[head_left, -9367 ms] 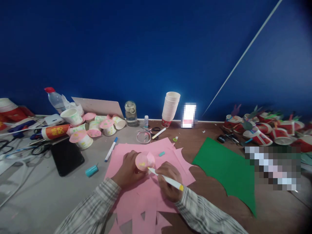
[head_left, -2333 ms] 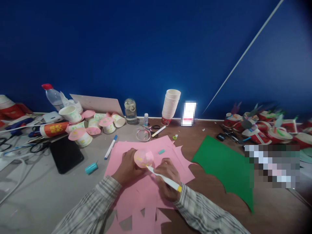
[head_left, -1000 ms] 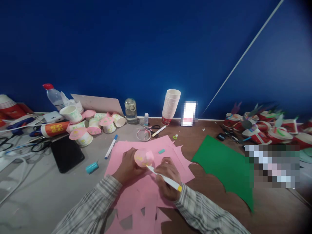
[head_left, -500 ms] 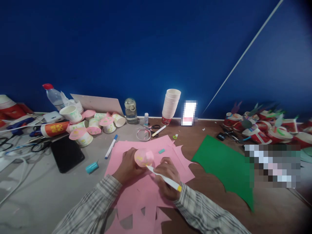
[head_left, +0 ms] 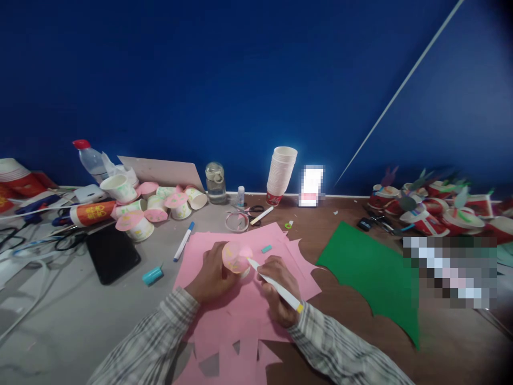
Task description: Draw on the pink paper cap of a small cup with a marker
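Note:
My left hand (head_left: 213,275) is closed around a paper cup topped with a pink paper disc (head_left: 233,258); yellow marks show on the disc. Most of the cup's wall is hidden by the disc and my fingers. In my right hand (head_left: 278,289) is a white marker with a yellow end (head_left: 282,291), held like a pen. Its tip points at the disc's right edge; whether it touches I cannot tell. Both hands are over pink paper sheets (head_left: 276,240), cut along some edges. A small teal scrap (head_left: 266,248) lies on the paper, right of the cup.
A blue-capped marker (head_left: 184,241), a teal roll (head_left: 153,276) and a black phone (head_left: 113,254) lie to the left. Disc-topped cups (head_left: 135,223) cluster behind them. Stacked cups (head_left: 281,171), scissors (head_left: 256,211) and a water bottle (head_left: 216,184) stand or lie at the back. Green paper (head_left: 368,272) lies right.
The marker and my right hand have moved slightly right and up along the disc's edge. The cup in my left hand has tilted or turned a little.

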The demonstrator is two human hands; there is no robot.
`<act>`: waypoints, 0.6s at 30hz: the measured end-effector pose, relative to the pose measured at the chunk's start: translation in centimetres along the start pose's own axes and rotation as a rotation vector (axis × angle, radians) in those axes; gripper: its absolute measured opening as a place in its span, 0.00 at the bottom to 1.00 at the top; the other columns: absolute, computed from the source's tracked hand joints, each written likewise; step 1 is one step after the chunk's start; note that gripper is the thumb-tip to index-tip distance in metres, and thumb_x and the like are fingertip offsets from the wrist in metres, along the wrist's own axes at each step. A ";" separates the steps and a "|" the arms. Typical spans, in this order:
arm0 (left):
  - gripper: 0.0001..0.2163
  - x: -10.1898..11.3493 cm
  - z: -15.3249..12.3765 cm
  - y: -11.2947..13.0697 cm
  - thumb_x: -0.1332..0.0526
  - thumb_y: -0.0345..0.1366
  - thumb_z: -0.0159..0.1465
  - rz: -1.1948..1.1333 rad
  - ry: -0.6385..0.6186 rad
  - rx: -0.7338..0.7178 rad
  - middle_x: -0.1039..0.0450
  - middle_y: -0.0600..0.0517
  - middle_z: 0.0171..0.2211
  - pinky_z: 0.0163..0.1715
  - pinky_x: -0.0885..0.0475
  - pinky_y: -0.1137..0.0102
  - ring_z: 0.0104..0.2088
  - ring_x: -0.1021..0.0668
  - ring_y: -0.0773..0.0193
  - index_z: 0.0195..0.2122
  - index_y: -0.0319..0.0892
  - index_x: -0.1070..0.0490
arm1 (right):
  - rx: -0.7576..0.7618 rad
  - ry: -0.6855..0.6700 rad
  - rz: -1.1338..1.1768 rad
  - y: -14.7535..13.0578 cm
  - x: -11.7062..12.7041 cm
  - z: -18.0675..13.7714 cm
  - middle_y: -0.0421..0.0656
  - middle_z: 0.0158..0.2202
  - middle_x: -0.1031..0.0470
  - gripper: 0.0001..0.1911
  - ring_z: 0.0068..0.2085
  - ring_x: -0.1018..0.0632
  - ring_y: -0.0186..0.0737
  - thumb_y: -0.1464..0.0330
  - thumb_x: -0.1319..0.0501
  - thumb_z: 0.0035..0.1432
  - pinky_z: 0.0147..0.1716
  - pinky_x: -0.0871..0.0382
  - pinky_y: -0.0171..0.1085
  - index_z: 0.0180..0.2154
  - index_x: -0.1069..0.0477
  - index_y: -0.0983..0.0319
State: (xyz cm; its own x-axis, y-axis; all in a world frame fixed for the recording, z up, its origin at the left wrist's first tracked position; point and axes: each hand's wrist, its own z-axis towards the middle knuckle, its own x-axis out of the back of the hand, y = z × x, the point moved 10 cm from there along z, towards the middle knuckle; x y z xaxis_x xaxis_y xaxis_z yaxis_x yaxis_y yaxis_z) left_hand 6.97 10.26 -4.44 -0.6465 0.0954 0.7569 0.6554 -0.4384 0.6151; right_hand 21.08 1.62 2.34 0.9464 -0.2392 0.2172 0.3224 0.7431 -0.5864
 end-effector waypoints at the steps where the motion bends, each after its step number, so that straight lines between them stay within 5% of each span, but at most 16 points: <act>1: 0.22 0.1 0.0 -0.1 0.36 0.41 0.46 0.002 0.013 0.015 0.32 0.50 0.43 0.45 0.34 0.55 0.46 0.30 0.51 0.44 0.49 0.37 | -0.013 -0.007 0.011 0.1 0.0 0.0 0.41 0.26 0.28 0.10 0.27 0.27 0.41 0.65 0.48 0.59 0.32 0.30 0.48 0.38 0.30 0.60; 18: 0.22 -0.3 0.0 -1.0 0.30 0.43 0.40 0.085 0.085 0.066 0.31 0.54 0.36 0.39 0.34 0.59 0.40 0.27 0.54 0.37 0.51 0.32 | 0.019 -0.053 0.013 0.7 -1.2 -0.7 0.43 0.29 0.25 0.12 0.28 0.25 0.44 0.65 0.47 0.58 0.33 0.30 0.50 0.42 0.30 0.59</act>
State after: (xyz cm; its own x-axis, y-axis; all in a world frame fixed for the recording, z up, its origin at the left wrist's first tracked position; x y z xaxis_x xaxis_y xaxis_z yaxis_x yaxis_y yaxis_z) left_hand 6.49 10.64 -5.27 -0.6166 -0.0170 0.7871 0.7317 -0.3814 0.5649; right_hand 20.21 1.98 1.14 0.9479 -0.1962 0.2511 0.3091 0.7576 -0.5748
